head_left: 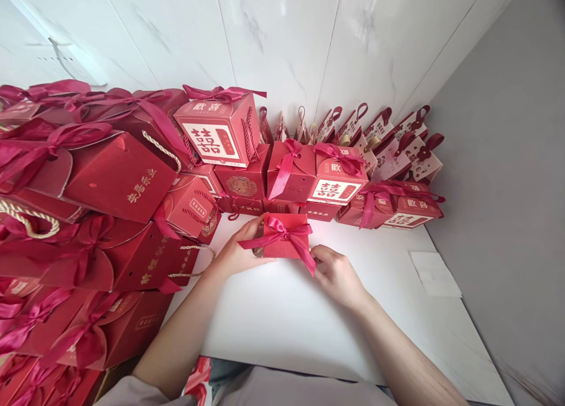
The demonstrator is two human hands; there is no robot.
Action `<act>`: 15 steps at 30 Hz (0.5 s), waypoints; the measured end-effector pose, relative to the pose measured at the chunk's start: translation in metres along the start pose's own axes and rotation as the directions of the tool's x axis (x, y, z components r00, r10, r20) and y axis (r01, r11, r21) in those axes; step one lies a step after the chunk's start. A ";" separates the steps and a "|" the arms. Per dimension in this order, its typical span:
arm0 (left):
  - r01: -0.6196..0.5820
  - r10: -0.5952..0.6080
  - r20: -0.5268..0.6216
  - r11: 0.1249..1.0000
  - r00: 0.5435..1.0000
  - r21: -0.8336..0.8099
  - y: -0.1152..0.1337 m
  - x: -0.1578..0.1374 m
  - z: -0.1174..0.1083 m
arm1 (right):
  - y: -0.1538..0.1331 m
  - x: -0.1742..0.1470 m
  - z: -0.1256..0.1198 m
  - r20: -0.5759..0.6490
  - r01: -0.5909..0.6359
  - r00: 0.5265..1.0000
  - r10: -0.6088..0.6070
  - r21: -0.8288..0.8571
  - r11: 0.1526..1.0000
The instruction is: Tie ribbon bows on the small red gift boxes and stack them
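A small red gift box (273,252) is in front of me, just above the white tabletop. A crimson ribbon (286,234) is tied in a bow across its top, with one tail hanging toward the right. My left hand (241,250) grips the box from its left side, its fingertips partly hidden behind and beneath it. At the box's right edge, my right hand (338,273) has its fingers curled together at the ribbon's right tail; the exact pinch is partly hidden.
Many red ribboned boxes (119,182) are piled high on my left. More boxes (291,170) line the back, one pink-red box (216,129) stacked on top. Looped cream-and-red packets (392,153) lean against the marbled wall (278,41). A white paper (435,273) lies right, by the grey wall (507,188).
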State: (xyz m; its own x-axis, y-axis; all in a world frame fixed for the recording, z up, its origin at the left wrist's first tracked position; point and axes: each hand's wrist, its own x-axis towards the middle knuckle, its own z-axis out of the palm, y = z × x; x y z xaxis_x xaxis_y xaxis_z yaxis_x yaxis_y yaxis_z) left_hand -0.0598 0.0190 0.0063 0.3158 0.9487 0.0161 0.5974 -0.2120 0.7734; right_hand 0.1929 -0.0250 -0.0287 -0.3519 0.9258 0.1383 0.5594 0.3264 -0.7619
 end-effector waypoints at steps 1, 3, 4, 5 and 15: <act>-0.001 0.001 0.002 1.000 1.000 -0.001 0.000 0.000 0.000 | 0.000 0.000 0.000 0.002 0.000 1.000 0.000 -0.001 1.000; -0.004 0.004 -0.001 1.000 1.000 0.000 -0.001 0.000 0.001 | 0.000 0.000 0.000 0.003 0.001 1.000 -0.001 -0.002 1.000; -0.003 0.003 -0.005 1.000 1.000 0.001 -0.001 0.000 0.001 | 0.000 0.000 0.000 0.003 0.001 1.000 -0.001 -0.003 1.000; 0.000 0.000 -0.009 1.000 1.000 0.002 -0.001 0.000 0.001 | 0.000 0.000 0.000 0.002 0.001 1.000 -0.001 -0.004 1.000; -0.001 0.006 0.028 0.984 1.000 -0.180 -0.001 -0.002 0.000 | 0.005 0.000 0.007 -0.116 -0.098 0.988 0.101 0.033 0.995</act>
State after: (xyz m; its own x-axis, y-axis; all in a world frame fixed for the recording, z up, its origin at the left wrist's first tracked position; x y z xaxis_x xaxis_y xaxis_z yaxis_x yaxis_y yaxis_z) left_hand -0.0615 0.0171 0.0052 0.3397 0.9405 0.0028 0.4545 -0.1668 0.8750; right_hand 0.1902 -0.0243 -0.0376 -0.2040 0.9699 0.1330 0.5659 0.2277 -0.7924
